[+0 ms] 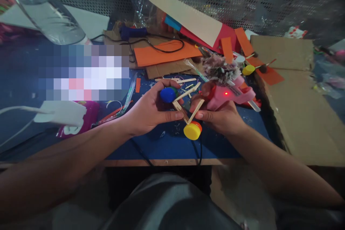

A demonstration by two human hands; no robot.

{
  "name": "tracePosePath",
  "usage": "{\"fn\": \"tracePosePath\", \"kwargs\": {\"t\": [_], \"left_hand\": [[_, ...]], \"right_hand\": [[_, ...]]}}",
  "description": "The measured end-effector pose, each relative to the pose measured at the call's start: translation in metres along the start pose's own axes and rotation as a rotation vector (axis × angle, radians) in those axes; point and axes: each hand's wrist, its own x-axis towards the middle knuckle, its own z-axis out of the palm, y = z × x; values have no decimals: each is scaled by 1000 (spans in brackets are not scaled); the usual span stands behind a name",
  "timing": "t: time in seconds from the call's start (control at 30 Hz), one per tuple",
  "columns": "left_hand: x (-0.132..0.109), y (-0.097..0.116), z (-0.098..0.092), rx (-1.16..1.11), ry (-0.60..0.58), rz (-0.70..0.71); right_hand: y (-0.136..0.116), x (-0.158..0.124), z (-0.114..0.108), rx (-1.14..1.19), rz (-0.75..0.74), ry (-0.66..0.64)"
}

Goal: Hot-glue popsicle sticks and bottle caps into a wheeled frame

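A small frame of wooden sticks [181, 110] with bottle caps at its corners is held between both hands over the blue table. My left hand [153, 109] is closed on its left side, thumb on a stick, beside the blue cap [168, 95]. My right hand [221, 115] pinches the stick on the right side. A yellow cap [192, 131] with an orange one behind it sits at the frame's near corner. Directly above my right hand is a pink glue gun [229, 95] with a red light; whether the hand touches it is unclear.
Orange sheets [164, 53] and cardboard [304, 115] lie behind and at the right. A water bottle [51, 14] stands back left, near a white plug [60, 113] with cables. The table's front edge [172, 162] is close.
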Motion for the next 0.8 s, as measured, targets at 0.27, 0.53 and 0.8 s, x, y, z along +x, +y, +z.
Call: {"fn": "tracePosePath", "kwargs": {"t": [0.27,0.53,0.8], "left_hand": [[-1,0,0,-52,-20,22],[1,1,1,-20,-17,67],[-1,0,2,-77,-44,54]], "right_hand": [[-3,-4,0,-81,-181,-43],[-1,-8,-6,-150,-250,-60],[0,-11,-10,-202,-264,-87]]}}
